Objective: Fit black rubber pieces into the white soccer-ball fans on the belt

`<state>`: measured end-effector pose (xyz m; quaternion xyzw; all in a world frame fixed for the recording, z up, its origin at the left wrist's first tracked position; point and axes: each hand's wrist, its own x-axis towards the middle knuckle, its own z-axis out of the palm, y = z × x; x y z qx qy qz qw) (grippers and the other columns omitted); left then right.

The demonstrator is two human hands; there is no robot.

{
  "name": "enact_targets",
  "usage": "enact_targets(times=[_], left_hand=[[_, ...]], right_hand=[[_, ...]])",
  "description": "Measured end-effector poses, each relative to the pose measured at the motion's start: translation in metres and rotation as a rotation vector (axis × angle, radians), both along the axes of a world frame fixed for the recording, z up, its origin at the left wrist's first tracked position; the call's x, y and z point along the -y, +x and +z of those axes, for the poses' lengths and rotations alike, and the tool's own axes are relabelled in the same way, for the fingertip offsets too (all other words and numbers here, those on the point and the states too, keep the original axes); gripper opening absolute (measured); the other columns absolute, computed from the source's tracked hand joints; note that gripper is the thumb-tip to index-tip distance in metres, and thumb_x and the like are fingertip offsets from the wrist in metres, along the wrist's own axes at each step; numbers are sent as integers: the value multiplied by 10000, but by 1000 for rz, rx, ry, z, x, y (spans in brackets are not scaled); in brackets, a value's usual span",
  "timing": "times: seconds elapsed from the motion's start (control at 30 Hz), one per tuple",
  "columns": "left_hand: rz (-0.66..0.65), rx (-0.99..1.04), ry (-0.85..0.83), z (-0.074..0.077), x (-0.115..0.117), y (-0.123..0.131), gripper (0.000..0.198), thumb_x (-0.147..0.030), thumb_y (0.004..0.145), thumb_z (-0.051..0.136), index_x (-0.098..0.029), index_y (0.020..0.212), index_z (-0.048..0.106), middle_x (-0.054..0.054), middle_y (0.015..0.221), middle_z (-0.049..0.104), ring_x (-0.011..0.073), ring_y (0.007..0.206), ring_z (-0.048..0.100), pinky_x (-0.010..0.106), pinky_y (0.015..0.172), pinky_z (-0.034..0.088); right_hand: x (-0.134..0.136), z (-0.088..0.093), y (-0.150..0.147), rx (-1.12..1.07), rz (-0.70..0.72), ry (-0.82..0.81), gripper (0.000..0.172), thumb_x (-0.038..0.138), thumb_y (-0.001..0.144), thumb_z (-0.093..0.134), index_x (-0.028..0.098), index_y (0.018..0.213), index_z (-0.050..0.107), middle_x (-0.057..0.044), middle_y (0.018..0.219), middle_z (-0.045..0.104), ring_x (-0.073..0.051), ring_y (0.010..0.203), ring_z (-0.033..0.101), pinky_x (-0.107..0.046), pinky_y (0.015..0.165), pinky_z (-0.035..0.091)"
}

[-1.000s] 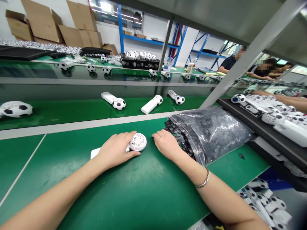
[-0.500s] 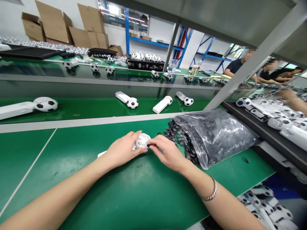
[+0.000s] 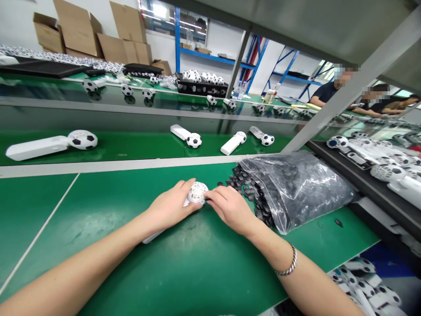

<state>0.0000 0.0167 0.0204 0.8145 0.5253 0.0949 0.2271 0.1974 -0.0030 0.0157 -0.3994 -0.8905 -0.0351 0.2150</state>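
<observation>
My left hand is closed around a white handheld fan with a round, football-like grille head. The handle lies mostly hidden under the palm, and its end pokes out below my wrist. At the right side of the head, the thumb and forefinger of my right hand pinch a small black piece, mostly covered by the fingertips. Just right of that hand, loose black pieces spill from the mouth of a clear plastic bag.
Beyond the green worktop runs a green conveyor carrying several football-headed fans. A slanted grey post rises at the right. Black trays there hold more fans. Cardboard boxes and people stand or sit farther back.
The fan in my left hand has turned, its handle end swinging toward me. My right fingertips stay at the head's right side. The fans on the conveyor have shifted right.
</observation>
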Motion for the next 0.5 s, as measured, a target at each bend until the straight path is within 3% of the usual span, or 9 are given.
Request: enact_targets(times=[0.3,0.5], left_hand=[[7,1,-19,2,1,-1,685,-550,766,424,-230,1348,256,85,1319,408,282,1093,496,358,845,423],[0,-13,3,3,0,0,748,-576,716,482,-234,1344,264,78,1303,424,286,1075,506,359,825,436]], right_hand=[[3,-1,0,-320,55,-217,136,236,856,476,198,914,593,-37,871,613,-141,835,550,-282,757,425],[6,0,-5,-474,56,-335,91,205,825,509,188,859,592,-18,803,612,-112,748,549,-238,693,447]])
